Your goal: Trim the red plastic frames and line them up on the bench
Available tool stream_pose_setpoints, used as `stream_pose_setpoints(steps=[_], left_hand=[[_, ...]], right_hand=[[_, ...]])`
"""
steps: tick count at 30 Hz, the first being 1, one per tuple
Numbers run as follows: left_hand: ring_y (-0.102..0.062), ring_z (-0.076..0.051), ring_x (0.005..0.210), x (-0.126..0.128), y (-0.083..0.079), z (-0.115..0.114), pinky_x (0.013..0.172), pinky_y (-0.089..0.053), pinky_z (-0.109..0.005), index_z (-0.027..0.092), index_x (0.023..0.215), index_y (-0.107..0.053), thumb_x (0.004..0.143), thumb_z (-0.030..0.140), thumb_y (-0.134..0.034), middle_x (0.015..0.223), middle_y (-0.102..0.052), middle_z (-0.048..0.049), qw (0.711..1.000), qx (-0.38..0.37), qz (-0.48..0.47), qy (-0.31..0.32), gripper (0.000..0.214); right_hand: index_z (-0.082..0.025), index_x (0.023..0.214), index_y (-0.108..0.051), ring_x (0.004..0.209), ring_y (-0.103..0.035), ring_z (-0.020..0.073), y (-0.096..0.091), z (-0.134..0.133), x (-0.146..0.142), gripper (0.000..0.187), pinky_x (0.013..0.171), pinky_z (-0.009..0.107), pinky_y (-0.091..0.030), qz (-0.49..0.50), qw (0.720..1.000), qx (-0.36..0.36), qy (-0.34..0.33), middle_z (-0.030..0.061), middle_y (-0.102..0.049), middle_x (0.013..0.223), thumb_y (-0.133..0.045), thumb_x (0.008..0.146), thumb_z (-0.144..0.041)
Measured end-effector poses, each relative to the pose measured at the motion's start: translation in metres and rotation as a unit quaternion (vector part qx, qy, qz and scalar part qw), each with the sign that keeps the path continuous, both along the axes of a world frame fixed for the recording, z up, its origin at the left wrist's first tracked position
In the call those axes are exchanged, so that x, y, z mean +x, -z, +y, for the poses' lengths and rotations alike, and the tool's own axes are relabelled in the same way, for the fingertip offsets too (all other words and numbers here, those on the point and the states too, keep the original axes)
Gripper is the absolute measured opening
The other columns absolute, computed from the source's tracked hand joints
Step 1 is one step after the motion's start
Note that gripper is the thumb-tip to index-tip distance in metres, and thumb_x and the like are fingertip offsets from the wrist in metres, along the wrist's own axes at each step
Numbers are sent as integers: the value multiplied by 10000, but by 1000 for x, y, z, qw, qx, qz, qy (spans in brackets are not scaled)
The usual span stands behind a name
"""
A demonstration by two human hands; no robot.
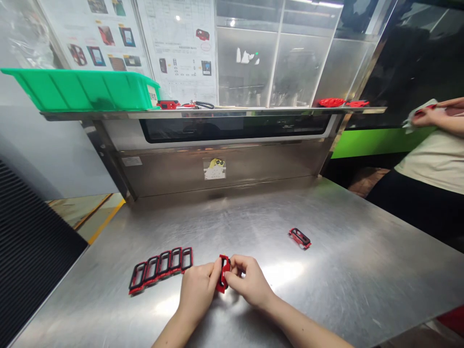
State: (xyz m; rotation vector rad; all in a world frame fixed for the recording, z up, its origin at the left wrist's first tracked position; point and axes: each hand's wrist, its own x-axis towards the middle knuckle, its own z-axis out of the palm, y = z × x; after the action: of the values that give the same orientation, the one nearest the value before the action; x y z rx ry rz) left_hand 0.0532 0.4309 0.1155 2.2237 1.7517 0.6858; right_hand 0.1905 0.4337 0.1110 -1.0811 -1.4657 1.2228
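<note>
Both my hands meet low in the middle of the steel table (326,290). My left hand (197,290) and my right hand (248,282) are closed on one small red and black frame part (224,274), held upright between their fingertips. Just left of my hands lies a row of several like frame parts (161,268), overlapping side by side. One more red and black frame part (300,238) lies alone on the table, to the right and farther away.
A green bin (83,89) sits on the shelf at upper left, with red parts (168,104) and more red parts (340,102) along the shelf. Another person's hands (431,115) hold a cloth and a red piece at right. Instruction sheets (181,43) hang behind.
</note>
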Motion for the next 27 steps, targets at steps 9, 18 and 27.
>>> stream_pose_setpoints(steps=[9, 18, 27], left_hand=[[-456, -132, 420, 0, -2, 0, 482, -244, -258, 196, 469, -519, 903, 414, -207, 446, -551, -24, 999, -22, -37, 11, 578], [-457, -138, 413, 1, -2, -1, 478, -248, -258, 200, 450, -519, 897, 406, -233, 438, -550, -23, 999, -27, -40, 9, 569], [-420, -131, 414, 4, -7, -1, 472, -265, -249, 201, 399, -431, 855, 429, -302, 399, -475, -2, 990, -56, -132, 4, 526]], right_hand=[[-188, 510, -380, 462, -330, 96, 3, 2, 2, 161, 424, 193, -268, 3, 1000, 22, -11, -37, -388, 454, -480, 624, -242], [-192, 508, -381, 460, -327, 98, 4, 2, 1, 174, 421, 197, -262, -3, 1000, 16, -5, -38, -387, 455, -495, 629, -241], [-187, 522, -382, 442, -338, 95, 3, 3, 3, 192, 455, 209, -266, 34, 999, -7, -31, -45, -380, 441, -472, 663, -281]])
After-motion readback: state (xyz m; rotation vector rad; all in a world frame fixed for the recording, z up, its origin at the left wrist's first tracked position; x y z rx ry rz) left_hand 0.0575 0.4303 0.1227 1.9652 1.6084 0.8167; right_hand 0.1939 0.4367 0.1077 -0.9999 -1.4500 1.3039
